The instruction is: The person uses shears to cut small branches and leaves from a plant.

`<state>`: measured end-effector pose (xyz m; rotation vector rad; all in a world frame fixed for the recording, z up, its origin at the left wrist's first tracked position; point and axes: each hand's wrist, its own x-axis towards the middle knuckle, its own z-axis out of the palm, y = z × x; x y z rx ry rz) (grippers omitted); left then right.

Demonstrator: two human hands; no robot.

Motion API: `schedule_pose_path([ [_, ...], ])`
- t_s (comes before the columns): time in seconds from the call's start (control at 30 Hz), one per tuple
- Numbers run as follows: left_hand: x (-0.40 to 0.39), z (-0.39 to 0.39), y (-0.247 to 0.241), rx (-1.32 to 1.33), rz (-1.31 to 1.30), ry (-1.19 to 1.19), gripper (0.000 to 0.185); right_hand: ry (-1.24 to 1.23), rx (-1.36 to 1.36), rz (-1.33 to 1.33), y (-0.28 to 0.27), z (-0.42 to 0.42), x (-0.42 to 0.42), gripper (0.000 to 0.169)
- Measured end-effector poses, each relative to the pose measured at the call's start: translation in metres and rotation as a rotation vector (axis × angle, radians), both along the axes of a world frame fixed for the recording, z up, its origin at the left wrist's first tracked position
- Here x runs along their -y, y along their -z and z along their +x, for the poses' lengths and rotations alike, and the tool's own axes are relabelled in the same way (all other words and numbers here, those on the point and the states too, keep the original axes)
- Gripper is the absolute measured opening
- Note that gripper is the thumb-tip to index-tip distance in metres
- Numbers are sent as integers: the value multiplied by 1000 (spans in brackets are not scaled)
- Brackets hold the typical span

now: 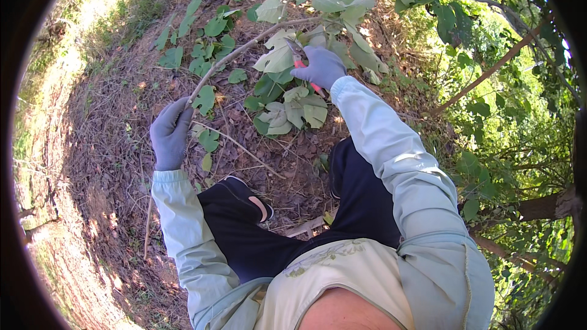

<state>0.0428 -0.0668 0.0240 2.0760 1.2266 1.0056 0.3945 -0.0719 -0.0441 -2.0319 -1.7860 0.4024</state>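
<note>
My left hand (pixel 171 134), in a grey glove, grips the lower end of a cut leafy branch (pixel 238 50). From there the branch slants up and away to the right, and its far end carries large lobed leaves (pixel 337 2) with pale undersides showing. In my gloved right hand (pixel 321 68) are pruning shears (pixel 298 57) with red handles. Their metal blades point up and left, close to a pale leaf (pixel 278 51) below the branch. Whether the blades touch a stem is hidden among the leaves.
Lobed leaves (pixel 293 110) lie on the littered ground between my hands and shoes. A thin bare twig (pixel 240 149) lies near my left shoe (pixel 243 199). Tree limbs (pixel 490 71) and dense foliage stand along the right. Leafy shoots (pixel 208 50) are beyond the branch.
</note>
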Motion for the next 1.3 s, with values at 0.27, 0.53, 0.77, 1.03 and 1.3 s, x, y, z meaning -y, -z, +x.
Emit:
schedule_pose_path([
  [0.27,-3,-8,4,11,29,-37,23,-19,-233,-158,-11,4,-1,52],
  [0.53,-6,-10,8,10,45,-41,24,131,-119,13,-14,11,1,67],
  [0.77,-7,-10,12,-2,55,-26,24,135,-95,154,-20,4,1,68],
  [1.03,-7,-8,13,49,22,-39,22,177,-28,186,-22,-1,3,69],
  [1.3,-7,-10,17,107,-69,-28,22,136,-36,216,-25,-3,4,67],
])
